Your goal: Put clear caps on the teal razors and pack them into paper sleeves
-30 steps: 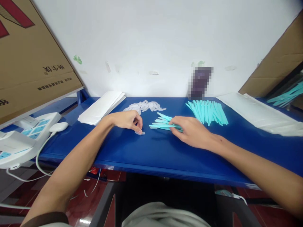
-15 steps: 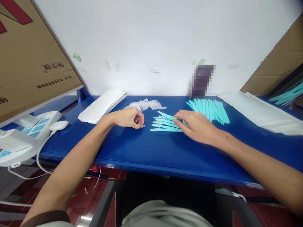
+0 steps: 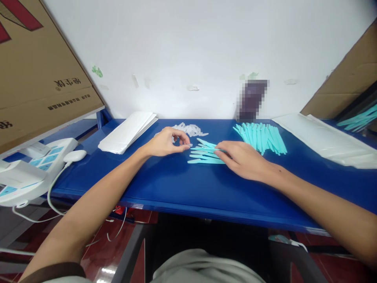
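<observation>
My left hand pinches a small clear plastic cap between thumb and fingertips, right beside the tip of the teal stick in my other hand. Whether cap and tip touch, I cannot tell. Held level in the closed fingers of my right hand is a slim teal stick shaped like an eyebrow razor. Beneath it several similar teal razors lie fanned on the blue table, partly hidden by the right hand. Behind my left hand sits a loose heap of clear caps.
A larger pile of teal razors lies at the back right, near a plastic bag. White flat packets lie at the back left. A white power strip with cables is left of the blue table. Cardboard boxes flank both sides.
My left hand has moved right and slightly up with the cap, from the bare tabletop to the razor's tip. My right hand stays nearly in place, still holding the razor.
</observation>
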`<state>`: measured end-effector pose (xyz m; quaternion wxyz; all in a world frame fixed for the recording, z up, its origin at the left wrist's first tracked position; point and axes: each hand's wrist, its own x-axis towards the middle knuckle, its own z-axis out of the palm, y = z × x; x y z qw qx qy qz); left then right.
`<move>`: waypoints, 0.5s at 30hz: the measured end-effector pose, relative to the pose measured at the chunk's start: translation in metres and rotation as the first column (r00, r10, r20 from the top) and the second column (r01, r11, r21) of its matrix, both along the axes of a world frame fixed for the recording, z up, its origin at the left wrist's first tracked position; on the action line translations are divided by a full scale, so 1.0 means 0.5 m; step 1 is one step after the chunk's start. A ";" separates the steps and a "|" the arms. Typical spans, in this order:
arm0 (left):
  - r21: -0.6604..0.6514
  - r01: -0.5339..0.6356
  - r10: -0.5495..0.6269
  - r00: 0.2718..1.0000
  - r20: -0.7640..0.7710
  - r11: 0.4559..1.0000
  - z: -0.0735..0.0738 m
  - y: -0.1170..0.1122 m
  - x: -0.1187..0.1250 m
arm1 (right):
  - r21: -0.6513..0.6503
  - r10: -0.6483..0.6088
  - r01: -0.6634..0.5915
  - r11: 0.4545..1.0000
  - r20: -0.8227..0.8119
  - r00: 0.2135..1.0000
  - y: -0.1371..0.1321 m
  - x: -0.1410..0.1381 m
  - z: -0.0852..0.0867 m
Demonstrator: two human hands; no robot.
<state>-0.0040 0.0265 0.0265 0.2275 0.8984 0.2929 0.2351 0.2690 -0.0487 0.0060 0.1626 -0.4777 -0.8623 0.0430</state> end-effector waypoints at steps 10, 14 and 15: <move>-0.040 0.009 -0.008 0.999 0.044 0.999 -0.007 0.000 0.007 | 0.008 0.002 -0.001 1.000 -0.041 0.999 0.002 0.000 0.002; -0.016 -0.010 0.011 0.995 0.100 1.000 -0.022 -0.005 0.025 | -0.010 0.031 -0.032 0.999 -0.110 0.993 0.000 -0.007 0.000; -0.016 -0.010 0.012 0.992 0.127 1.000 -0.027 -0.008 0.031 | -0.020 0.038 -0.041 0.999 -0.138 0.990 0.000 -0.009 -0.002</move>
